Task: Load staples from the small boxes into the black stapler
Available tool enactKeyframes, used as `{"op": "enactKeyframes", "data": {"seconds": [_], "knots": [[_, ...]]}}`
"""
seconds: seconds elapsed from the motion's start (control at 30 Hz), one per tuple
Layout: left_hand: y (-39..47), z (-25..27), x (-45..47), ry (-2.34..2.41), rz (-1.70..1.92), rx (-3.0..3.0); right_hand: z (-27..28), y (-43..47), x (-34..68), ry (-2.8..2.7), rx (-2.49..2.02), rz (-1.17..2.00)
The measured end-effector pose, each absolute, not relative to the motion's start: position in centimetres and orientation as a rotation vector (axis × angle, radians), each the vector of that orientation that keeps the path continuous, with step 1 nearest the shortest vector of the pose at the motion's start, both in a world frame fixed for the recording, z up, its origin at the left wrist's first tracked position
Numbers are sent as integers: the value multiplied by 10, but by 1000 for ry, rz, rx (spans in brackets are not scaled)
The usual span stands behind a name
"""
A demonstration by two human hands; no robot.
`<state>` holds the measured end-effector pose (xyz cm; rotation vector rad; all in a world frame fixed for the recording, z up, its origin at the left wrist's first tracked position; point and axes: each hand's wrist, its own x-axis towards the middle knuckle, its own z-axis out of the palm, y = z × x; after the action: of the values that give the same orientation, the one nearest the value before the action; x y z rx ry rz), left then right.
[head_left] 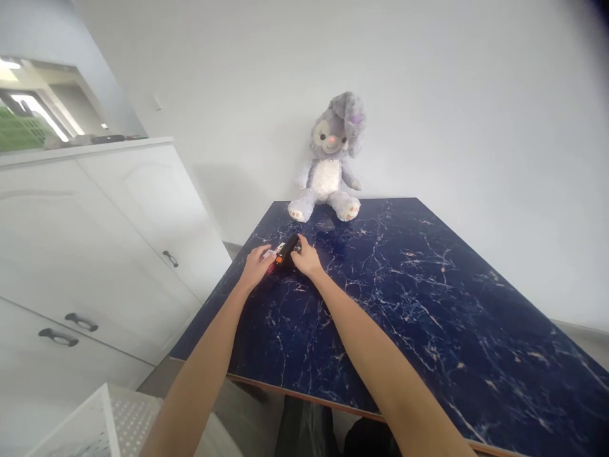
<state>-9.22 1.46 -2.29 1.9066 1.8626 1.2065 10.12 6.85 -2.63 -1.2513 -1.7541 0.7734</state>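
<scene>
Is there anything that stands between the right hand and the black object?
Nothing visible does: the right hand touches the black object directly. A small white-and-red item is on its other side, by the left hand.

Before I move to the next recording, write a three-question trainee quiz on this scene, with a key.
1. True or false: the grey plush toy with a white belly sits on the dark-blue, marble-patterned table, beyond both hands.
2. What is between the left hand and the right hand?
a) a yellow ceramic cup
b) a black oblong object with an orange patch
c) a silver metal spoon
3. Fill in: the white panelled cabinet stands on the person's ____ side.

Key: 1 true; 2 b; 3 left.
</scene>
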Motion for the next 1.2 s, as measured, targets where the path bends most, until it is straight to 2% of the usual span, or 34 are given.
{"op": "enactKeyframes", "data": {"seconds": [0.17,0.4,0.7,0.9,1.03,1.2], "knots": [[9,-18,-90,1826,1154,1898,-27,69,113,-1758,-1263,680],[17,-23,-100,1750,1180,1824,-26,67,144,-1496,-1344,727],[11,-19,-94,1784,1127,1854,-26,63,142,-1661,-1386,563],[3,-18,-90,1963,1161,1839,-28,52,154,-2054,-1344,238],[1,-18,-93,2063,1319,1781,-26,40,162,-2179,-1399,-36],[-3,-16,-91,2054,1549,1702,-20,31,164,-2161,-1463,-128]]}}
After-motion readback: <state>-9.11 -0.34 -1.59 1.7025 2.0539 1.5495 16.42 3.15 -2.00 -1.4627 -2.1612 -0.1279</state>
